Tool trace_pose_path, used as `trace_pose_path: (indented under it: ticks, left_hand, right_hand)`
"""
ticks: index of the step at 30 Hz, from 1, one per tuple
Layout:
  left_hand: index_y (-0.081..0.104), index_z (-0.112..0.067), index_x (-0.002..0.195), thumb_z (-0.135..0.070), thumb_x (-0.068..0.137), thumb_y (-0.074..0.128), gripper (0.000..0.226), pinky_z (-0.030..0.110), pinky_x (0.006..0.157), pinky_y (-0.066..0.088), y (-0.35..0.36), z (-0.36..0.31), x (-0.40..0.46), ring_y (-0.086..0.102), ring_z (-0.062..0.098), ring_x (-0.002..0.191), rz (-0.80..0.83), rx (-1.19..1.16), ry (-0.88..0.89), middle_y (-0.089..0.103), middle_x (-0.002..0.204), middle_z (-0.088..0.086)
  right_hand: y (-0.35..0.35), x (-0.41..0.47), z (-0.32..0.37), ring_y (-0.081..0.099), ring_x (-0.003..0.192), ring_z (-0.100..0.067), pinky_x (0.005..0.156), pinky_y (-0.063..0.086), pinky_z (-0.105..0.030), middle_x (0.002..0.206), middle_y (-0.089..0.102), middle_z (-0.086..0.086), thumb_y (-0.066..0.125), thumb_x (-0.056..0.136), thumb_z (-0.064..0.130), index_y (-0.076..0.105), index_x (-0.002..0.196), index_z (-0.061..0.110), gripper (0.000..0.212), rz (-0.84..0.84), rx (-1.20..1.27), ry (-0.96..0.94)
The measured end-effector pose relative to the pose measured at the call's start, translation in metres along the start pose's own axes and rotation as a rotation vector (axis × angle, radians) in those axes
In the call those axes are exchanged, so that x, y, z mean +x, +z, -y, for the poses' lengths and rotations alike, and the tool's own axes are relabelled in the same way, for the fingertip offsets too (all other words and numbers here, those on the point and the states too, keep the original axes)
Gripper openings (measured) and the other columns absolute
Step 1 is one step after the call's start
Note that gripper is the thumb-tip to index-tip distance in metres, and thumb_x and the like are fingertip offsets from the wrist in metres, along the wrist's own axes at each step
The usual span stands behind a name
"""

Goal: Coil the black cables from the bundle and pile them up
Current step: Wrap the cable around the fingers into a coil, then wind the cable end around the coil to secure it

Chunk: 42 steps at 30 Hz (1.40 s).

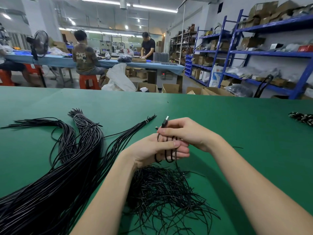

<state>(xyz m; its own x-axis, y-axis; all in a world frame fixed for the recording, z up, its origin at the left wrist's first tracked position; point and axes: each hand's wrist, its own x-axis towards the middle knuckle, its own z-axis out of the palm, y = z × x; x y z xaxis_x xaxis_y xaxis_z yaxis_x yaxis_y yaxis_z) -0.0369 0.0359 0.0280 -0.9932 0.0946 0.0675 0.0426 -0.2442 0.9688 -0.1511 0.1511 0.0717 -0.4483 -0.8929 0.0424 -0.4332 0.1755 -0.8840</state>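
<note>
Step in hand, by judgement: one cable is being wound into a coil; piling has not begun for this piece. The thin black cable with a metal-tipped plug (pixel 166 146) sits at centre frame, held above the table, several loops hanging across the left hand (pixel 152 150). That hand's fingers (pixel 182 150) are curled round the loops and its thumb presses over them. The right hand (pixel 184 131), at 12 o'clock of the left and touching it, pinches the plug end, which points upward; its fingers are clenched on the cable.

The next move appears to call for securing the loops, probably with a tie from the loose heap of short black wire ties (pixel 166 192) lying at 6 o'clock of the hands, then setting the coil down. The loops may spring open if the thumb lifts early.

The large bundle of long straight black cables (pixel 55 170) lies at 8 o'clock, fanning toward 10 o'clock, banded near its far tips. A small dark pile with pale flecks (pixel 302 118) sits at 2 o'clock, at the frame edge; what it holds cannot be told.

Surface: a flat green-covered table (pixel 220 119). Room: a workshop, with blue steel shelving holding cardboard boxes (pixel 264 53) at 1 o'clock, a long blue-topped workbench (pixel 55 60) at 11 o'clock with people working at it, and a black standing fan (pixel 39 42) beside it.
</note>
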Motion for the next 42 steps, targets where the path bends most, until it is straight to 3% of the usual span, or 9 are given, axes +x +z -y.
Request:
trace_pose_path:
  ticks: [4,9,14,18,23,28,33,38,42]
  left_hand:
    - [0.074,-0.003,0.111,-0.013,0.092,0.063,0.023,0.034,0.094,0.056,-0.005,-0.002,-0.003,0.073,0.027,0.1,0.013,-0.008,-0.001,0.075,0.105,0.017]
    - [0.076,-0.008,0.105,-0.007,0.094,0.059,0.021,0.033,0.09,0.057,-0.003,0.0,-0.002,0.074,0.027,0.096,0.046,-0.017,0.002,0.075,0.101,0.014]
    - [0.076,-0.007,0.107,-0.007,0.097,0.055,0.024,0.031,0.092,0.055,-0.004,0.001,-0.001,0.073,0.025,0.1,0.08,0.005,-0.006,0.075,0.104,0.013]
    - [0.075,-0.006,0.111,-0.009,0.098,0.057,0.022,0.031,0.094,0.053,-0.006,0.002,0.0,0.072,0.024,0.1,0.071,0.072,-0.015,0.075,0.106,0.012]
    - [0.077,-0.012,0.103,-0.018,0.096,0.063,0.017,0.052,0.11,0.044,-0.007,0.004,0.003,0.07,0.025,0.1,-0.072,0.25,-0.03,0.075,0.105,0.014]
    - [0.075,-0.01,0.105,-0.016,0.1,0.06,0.017,0.044,0.103,0.049,-0.004,0.006,0.005,0.072,0.021,0.098,-0.101,0.312,-0.077,0.076,0.102,0.013]
    - [0.074,-0.009,0.106,-0.018,0.098,0.062,0.018,0.036,0.095,0.054,-0.006,0.007,0.006,0.071,0.015,0.097,-0.124,0.293,-0.099,0.077,0.103,0.01]
    - [0.075,-0.005,0.108,-0.018,0.098,0.06,0.022,0.024,0.084,0.055,-0.012,0.006,0.007,0.071,0.014,0.091,-0.172,0.221,-0.088,0.076,0.101,0.012]
    - [0.072,0.005,0.108,-0.012,0.1,0.057,0.024,0.03,0.093,0.056,-0.006,0.008,0.012,0.069,0.023,0.091,-0.256,0.199,-0.058,0.073,0.1,0.017]
  right_hand:
    - [-0.009,-0.004,-0.001,0.052,0.071,-0.011,0.059,0.046,-0.019,0.08,0.066,0.0,0.069,0.095,0.031,0.076,0.09,0.019,0.015,-0.003,-0.052,0.022]
    - [-0.013,-0.009,0.003,0.054,0.081,-0.019,0.072,0.044,-0.031,0.089,0.065,-0.008,0.074,0.092,0.029,0.075,0.104,0.016,0.017,0.102,-0.067,-0.057]
    - [-0.016,-0.014,-0.005,0.052,0.066,-0.005,0.059,0.043,-0.017,0.078,0.06,0.0,0.072,0.093,0.027,0.072,0.094,0.016,0.011,0.095,-0.028,-0.02]
    - [-0.02,-0.018,-0.013,0.046,0.058,-0.004,0.051,0.037,-0.013,0.077,0.054,-0.008,0.072,0.093,0.029,0.067,0.089,0.016,0.014,0.097,0.007,0.012]
    - [-0.023,-0.017,-0.008,0.052,0.06,-0.007,0.053,0.043,-0.017,0.067,0.06,0.006,0.076,0.09,0.037,0.071,0.089,0.017,0.021,0.016,-0.128,0.033]
    - [-0.01,-0.005,0.01,0.069,0.086,-0.006,0.084,0.055,-0.026,0.09,0.076,0.02,0.082,0.079,0.05,0.079,0.095,0.037,0.021,-0.022,-0.368,-0.067]
    - [-0.001,0.005,0.012,0.061,0.066,-0.001,0.072,0.05,-0.024,0.072,0.072,0.014,0.078,0.088,0.032,0.08,0.091,0.019,0.014,-0.12,-0.328,-0.083]
    - [-0.013,-0.005,-0.001,0.051,0.062,-0.008,0.068,0.045,-0.029,0.061,0.06,0.013,0.069,0.095,0.034,0.072,0.088,0.015,0.02,-0.197,-0.227,0.022]
    - [-0.019,-0.009,-0.002,0.055,0.066,-0.01,0.071,0.05,-0.033,0.067,0.065,0.009,0.072,0.092,0.038,0.073,0.083,0.019,0.021,-0.215,-0.226,0.011]
